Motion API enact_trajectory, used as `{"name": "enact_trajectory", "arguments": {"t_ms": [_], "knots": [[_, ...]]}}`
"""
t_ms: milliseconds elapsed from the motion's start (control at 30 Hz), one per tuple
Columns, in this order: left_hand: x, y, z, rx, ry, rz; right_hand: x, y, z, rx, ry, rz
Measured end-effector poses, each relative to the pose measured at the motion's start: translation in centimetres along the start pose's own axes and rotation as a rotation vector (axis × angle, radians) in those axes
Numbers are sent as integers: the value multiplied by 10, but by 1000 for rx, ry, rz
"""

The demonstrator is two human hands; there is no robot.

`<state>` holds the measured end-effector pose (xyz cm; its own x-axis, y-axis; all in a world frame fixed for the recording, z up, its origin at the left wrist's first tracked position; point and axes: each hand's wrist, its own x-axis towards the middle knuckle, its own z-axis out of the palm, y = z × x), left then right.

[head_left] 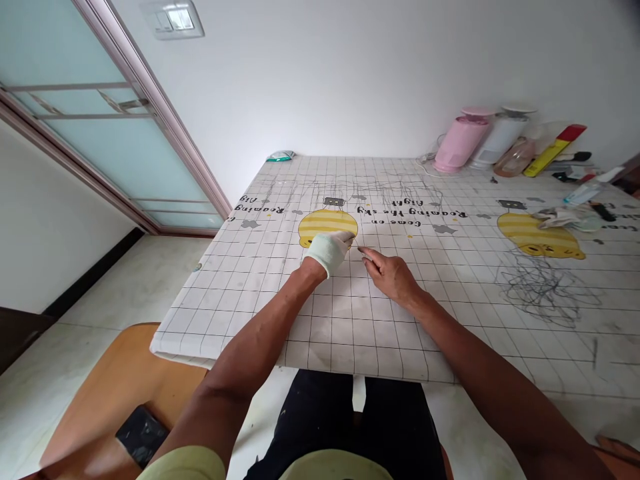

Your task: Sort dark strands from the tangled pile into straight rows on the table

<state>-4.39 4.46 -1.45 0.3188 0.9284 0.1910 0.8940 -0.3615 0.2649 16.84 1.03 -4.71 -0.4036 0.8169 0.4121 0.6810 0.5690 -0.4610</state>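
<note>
My left hand (330,249) wears a white knit glove and lies over a yellow balloon print (327,223) on the tablecloth (330,320). Its fingers point right and are pressed together; whatever they may hold is too small to make out. Just to its right is my bare right hand (390,272), thumb and index finger pinched close to the gloved fingertips. A faint thin line shows between the two hands, but I cannot tell what it is.
Along the wall stand a pink cylinder-shaped device (461,143), a white one (500,139) and a yellow-red box (555,150). Nearer are a clear bottle (593,187) and a crumpled whitish cloth or glove (570,218). A green packet (281,156) lies at the far-left corner; a black phone (142,435) rests on a wooden chair (115,380).
</note>
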Motion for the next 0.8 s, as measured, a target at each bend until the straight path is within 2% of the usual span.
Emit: {"name": "enact_trajectory", "arguments": {"t_ms": [100,233,600,800], "knots": [[-4,3,-7,0,-41,5,0,-3,1,5,-16,7],[-6,7,-12,-66,-37,6,0,-10,0,45,-50,44],[-5,7,-6,-94,-44,-75,-1,-11,-1,297,-102,98],[4,2,-4,-323,-35,-163,0,-13,-4,303,-151,131]]}}
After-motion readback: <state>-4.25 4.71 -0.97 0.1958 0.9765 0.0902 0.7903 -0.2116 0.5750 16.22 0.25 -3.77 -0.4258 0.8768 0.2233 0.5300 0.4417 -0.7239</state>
